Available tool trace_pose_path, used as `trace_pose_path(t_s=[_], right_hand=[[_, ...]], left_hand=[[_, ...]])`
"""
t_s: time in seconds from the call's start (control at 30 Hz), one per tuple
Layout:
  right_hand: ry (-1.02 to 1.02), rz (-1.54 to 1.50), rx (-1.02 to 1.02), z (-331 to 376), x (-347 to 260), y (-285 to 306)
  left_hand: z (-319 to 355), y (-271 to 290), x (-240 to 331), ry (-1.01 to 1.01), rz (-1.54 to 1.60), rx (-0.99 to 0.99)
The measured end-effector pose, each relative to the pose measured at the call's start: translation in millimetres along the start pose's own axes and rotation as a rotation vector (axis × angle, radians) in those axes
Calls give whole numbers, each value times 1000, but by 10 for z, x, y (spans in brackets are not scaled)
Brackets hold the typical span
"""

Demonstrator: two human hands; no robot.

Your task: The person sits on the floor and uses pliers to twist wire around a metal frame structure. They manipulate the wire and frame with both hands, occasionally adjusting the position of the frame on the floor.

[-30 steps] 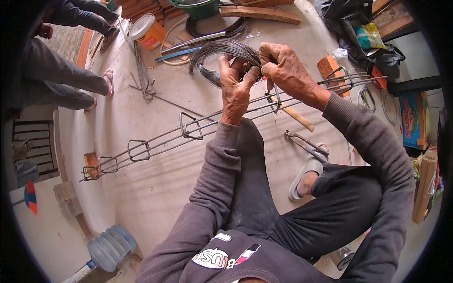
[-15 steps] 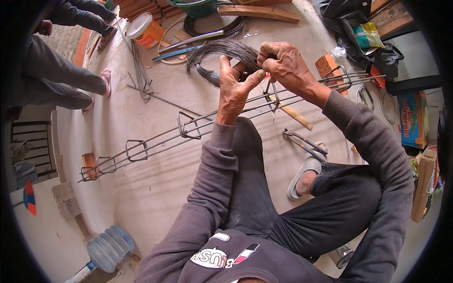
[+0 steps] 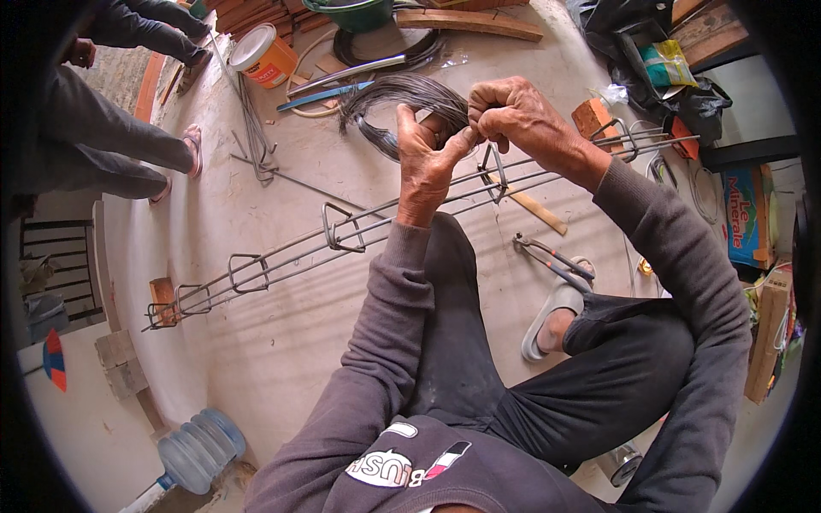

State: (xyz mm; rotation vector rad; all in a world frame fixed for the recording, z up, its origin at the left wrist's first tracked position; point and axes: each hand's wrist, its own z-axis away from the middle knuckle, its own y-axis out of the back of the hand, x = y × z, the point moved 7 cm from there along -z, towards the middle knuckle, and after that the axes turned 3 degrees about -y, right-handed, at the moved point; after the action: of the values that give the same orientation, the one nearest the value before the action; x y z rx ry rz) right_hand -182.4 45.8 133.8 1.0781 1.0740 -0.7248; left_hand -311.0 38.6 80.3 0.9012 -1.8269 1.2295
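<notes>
A thick loop of thin dark binding wire (image 3: 406,88) is in my left hand (image 3: 423,167), whose fingers close round its near side with the thumb up. At the loop's right end, my right hand (image 3: 522,120) pinches close to my left thumb tip; wire strands seem to be between its fingers, but they are too fine to make out. Below both hands runs a long, narrow steel rebar cage (image 3: 295,255) with square stirrups, slanting from lower left to upper right. End-cutting pincers (image 3: 552,256) with dark and orange handles lie on the floor beside my foot.
Bricks (image 3: 592,118) prop the cage near both ends. A flat wooden strip (image 3: 534,209) lies under it. Behind are an orange and white bucket (image 3: 263,58), a blue bar (image 3: 321,96) and loose rods (image 3: 252,128). Another person's legs (image 3: 111,120) stand at left; a water jug (image 3: 201,451) lies lower left.
My right hand has shifted slightly, its fingers turning down and in toward my left thumb. The left hand and the wire loop have barely moved; the cage is still.
</notes>
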Motion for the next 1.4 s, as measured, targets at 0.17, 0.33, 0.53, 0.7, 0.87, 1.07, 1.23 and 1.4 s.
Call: trace_pose_path(t_s=[0.17, 0.33, 0.53, 0.7, 0.87, 1.07, 1.23, 1.4], right_hand=[[29, -15, 3, 41, -69, -72], [0, -89, 44, 123, -77, -96], [-44, -61, 31, 205, -123, -120], [-36, -118, 29, 112, 8, -135], [-34, -104, -30, 49, -22, -196], [59, 203, -23, 18, -111, -194], [202, 164, 135, 52, -218, -172], [121, -116, 16, 98, -347, -315]], left_hand=[[5, 42, -30, 2, 12, 11], [-3, 40, -61, -45, -47, 32], [11, 117, -19, -75, -204, 73], [-12, 221, -100, -1, -273, 19], [38, 238, -215, 75, -227, -132], [32, 202, -217, 77, -251, -6], [15, 274, -262, -44, -324, 190], [-15, 123, -53, -62, -8, 271]])
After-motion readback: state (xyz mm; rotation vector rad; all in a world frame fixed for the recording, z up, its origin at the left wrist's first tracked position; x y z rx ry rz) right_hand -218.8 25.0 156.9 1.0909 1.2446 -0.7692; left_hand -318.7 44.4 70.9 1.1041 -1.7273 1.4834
